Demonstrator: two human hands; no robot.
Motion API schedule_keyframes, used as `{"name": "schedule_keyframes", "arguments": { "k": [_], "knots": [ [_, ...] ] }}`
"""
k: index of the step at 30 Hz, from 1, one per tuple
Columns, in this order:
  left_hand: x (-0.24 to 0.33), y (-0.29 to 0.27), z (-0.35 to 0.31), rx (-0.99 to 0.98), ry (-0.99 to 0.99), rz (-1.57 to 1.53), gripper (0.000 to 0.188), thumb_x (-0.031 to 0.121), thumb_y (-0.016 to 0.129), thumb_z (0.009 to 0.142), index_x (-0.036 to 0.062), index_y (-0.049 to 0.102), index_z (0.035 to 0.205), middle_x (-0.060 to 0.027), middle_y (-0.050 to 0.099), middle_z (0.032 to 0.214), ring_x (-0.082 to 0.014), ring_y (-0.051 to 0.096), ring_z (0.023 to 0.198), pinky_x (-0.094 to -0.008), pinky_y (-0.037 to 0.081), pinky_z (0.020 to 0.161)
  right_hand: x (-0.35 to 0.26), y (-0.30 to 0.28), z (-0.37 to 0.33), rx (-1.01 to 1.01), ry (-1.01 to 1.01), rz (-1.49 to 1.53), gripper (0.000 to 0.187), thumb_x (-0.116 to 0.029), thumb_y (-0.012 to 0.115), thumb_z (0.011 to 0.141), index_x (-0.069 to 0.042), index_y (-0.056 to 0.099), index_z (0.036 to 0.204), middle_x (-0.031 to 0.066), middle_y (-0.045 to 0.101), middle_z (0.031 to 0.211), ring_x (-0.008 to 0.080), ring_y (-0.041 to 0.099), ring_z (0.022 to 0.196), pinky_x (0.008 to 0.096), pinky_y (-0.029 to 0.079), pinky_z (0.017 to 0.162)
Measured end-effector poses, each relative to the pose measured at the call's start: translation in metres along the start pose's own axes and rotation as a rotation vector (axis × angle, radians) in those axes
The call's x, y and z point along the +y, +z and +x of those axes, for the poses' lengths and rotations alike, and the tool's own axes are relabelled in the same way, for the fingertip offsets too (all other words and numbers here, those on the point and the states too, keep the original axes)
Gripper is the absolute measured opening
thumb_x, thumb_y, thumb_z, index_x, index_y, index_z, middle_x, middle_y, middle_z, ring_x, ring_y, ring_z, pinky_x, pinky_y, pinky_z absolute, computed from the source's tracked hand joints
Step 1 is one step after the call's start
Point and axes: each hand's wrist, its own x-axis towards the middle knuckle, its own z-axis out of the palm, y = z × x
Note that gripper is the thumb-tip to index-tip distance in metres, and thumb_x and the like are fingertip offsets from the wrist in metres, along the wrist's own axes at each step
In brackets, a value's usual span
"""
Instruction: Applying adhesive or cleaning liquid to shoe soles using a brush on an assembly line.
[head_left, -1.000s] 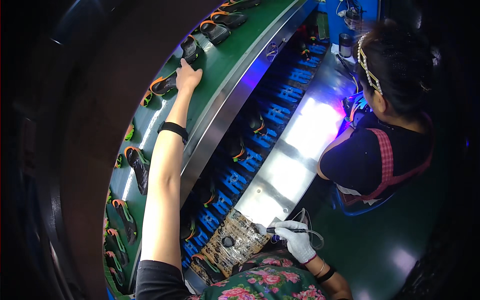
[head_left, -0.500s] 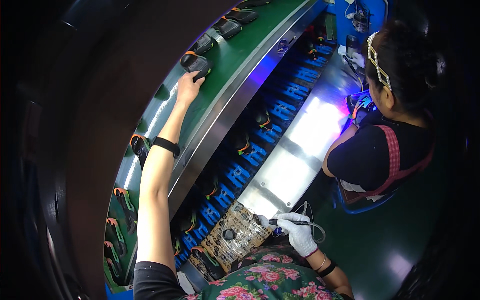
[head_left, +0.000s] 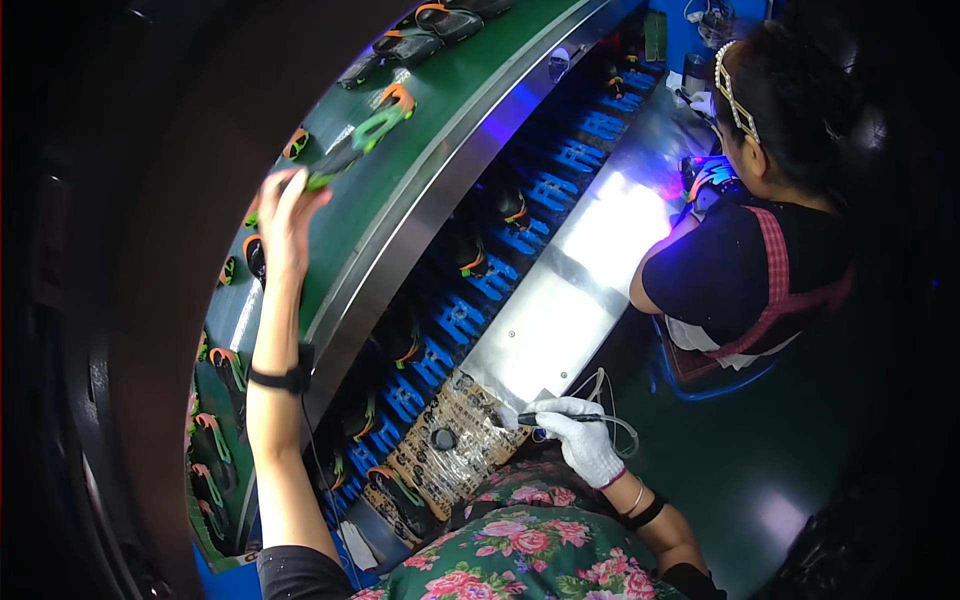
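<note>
Over the green conveyor belt (head_left: 400, 175), my bare left hand (head_left: 285, 215) is closed on one end of a black shoe (head_left: 345, 152) with green and orange edging. The shoe is tilted, its orange end pointing away from me. My right hand (head_left: 582, 440), in a white glove, is wrapped round a dark-handled brush (head_left: 545, 419) with a thin clear tube trailing from it. Its pale tip lies by the edge of a worn, plastic-covered board (head_left: 470, 415). Another black shoe (head_left: 402, 498) rests at the board's near left side.
More shoes (head_left: 405, 45) are spread along the belt. A metal rail (head_left: 420, 190) separates the belt from a row of blue holders (head_left: 460, 315), some bearing shoes. A shiny metal worktop (head_left: 535, 335) extends beyond the board. At the right, a co-worker (head_left: 780, 240) sits handling a shoe under purple light.
My left hand has picked the shoe up from the belt and drawn it leftward and nearer, turning it. My right hand keeps the brush at the board. The whole view has shifted slightly.
</note>
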Motion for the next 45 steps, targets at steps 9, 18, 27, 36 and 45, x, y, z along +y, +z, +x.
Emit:
{"name": "schedule_keyframes", "arguments": {
  "k": [9,18,27,36,45],
  "knots": [
    [0.055,-0.095,-0.194,0.375,0.227,0.235,0.046,0.019,0.051,0.095,0.0047,0.052,0.139,-0.0173,0.061,0.138,-0.0271,0.059,0.125,-0.043,0.045,0.113,0.01,0.003,-0.004,0.043,0.002,0.071,0.017,0.001,0.07,0.092,0.0,0.078,0.107,0.0062,0.078,0.098,0.0094,0.067,0.079,0.0214,0.049,0.069],
    [-0.037,-0.053,-0.319,-0.008,-0.776,-0.018,0.018,0.024,0.07,0.093,0.0076,0.071,0.101,0.0005,0.07,0.089,-0.0117,0.066,0.081,-0.0276,0.052,0.081,-0.026,0.063,-0.034,-0.125,-0.055,0.166,0.019,0.001,0.069,0.092,0.001,0.078,0.109,0.0109,0.078,0.108,0.0098,0.067,0.08,0.022,0.05,0.07],
    [-0.098,-0.033,-0.452,0.09,-1.174,-1.433,0.121,0.09,0.05,0.083,-0.0028,0.032,0.159,-0.0301,0.042,0.157,-0.0459,0.048,0.141,-0.059,0.039,0.118,0.0,0.133,-0.051,-0.244,-0.074,-0.081,0.02,0.001,0.072,0.091,0.001,0.079,0.109,0.0102,0.079,0.106,0.0102,0.068,0.081,0.0235,0.051,0.067],
    [-0.03,-0.003,-0.444,0.037,-1.201,-1.287,0.101,0.091,0.019,0.092,0.0052,0.056,0.132,-0.0201,0.06,0.097,-0.0404,0.057,0.092,-0.0526,0.044,0.107,0.005,0.144,-0.06,-0.265,-0.017,-0.32,0.025,-0.007,0.075,0.094,-0.003,0.076,0.118,0.0026,0.076,0.094,0.0053,0.067,0.07,0.0212,0.053,0.055],
    [-0.03,0.015,-0.408,0.079,-0.907,-1.431,0.09,0.081,0.041,0.096,0.013,0.046,0.154,-0.01,0.058,0.147,-0.0296,0.058,0.131,-0.0449,0.046,0.113,-0.02,0.161,-0.066,-0.299,-0.697,-0.62,0.015,0.003,0.082,0.079,0.001,0.079,0.094,0.0155,0.08,0.102,0.0211,0.077,0.093,0.0348,0.059,0.087]
  ]
}}
